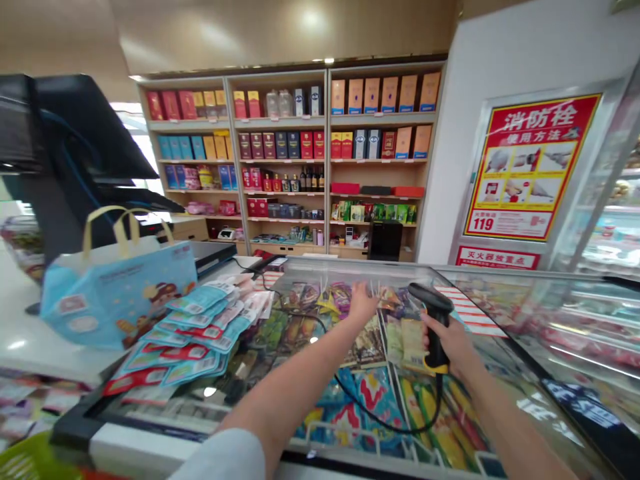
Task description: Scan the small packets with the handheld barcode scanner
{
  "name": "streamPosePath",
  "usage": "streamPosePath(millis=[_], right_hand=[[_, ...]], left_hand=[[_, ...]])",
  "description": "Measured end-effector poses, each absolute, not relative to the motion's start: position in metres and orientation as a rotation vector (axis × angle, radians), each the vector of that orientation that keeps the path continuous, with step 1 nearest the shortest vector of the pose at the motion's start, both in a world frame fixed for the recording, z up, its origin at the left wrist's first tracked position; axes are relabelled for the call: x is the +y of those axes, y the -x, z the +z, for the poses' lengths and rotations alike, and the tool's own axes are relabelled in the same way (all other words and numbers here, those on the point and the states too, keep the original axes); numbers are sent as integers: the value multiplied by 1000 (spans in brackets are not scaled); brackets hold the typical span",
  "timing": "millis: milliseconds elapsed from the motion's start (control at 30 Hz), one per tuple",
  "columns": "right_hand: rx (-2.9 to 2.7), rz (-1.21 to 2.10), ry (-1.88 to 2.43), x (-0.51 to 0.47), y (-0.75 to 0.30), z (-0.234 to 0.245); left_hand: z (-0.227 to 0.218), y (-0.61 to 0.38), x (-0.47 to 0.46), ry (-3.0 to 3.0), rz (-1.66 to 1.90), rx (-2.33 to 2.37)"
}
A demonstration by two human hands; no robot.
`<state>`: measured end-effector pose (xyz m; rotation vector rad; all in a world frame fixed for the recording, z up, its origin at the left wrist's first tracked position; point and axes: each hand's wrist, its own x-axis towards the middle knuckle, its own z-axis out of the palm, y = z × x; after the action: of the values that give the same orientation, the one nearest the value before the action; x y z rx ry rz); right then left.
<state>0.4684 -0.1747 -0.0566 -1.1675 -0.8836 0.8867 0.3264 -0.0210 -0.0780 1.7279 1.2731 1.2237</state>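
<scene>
My right hand is wrapped round the grip of a black and yellow barcode scanner, whose head tilts up to the left. Its black cord loops down and runs back to the left across the freezer. Farther forward, my left hand is stretched out at the glass top of the chest freezer, above wrapped ice creams; its fingers look spread, with no held item visible. To the left of my arm, a heap of blue, red and white packets with barcodes lies on the glass.
A light blue carrier bag stands left, beside a black checkout terminal. Shelves of boxes and bottles line the back wall. A red fire-hydrant notice hangs right. A green basket edges in at lower left.
</scene>
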Motion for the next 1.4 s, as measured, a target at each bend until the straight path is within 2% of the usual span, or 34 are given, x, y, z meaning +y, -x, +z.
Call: streamPosePath(millis=[267,400,600,733,867,1000,1200,1400], right_hand=[[-1011,1109,1093,-140,-371,-54],[-1079,1194,1083,-128,-326,-56],[-1129,1251,1018,-121,-268,-50],[-1155,1270,1014,-119,-246,-55],[-1147,1291,1019,-117,-241,-68],[-1142,1327,1002,-121,-247,-73],[-1188,1393,974,-129,-256,-66],[-1245,1400,1071,-133,-264,-68]], left_hand=[[-8,-104,-15,-1680,1661,1442],[14,-6,-22,-1639,1512,1808],[10,72,-23,-1379,1342,2142],[11,84,-20,-1476,1052,2343],[18,85,-19,-1495,1326,2178],[16,60,-24,-1667,1260,1907],[-38,-42,-18,-1458,1814,1337],[-84,-82,-6,-1342,1880,1261]])
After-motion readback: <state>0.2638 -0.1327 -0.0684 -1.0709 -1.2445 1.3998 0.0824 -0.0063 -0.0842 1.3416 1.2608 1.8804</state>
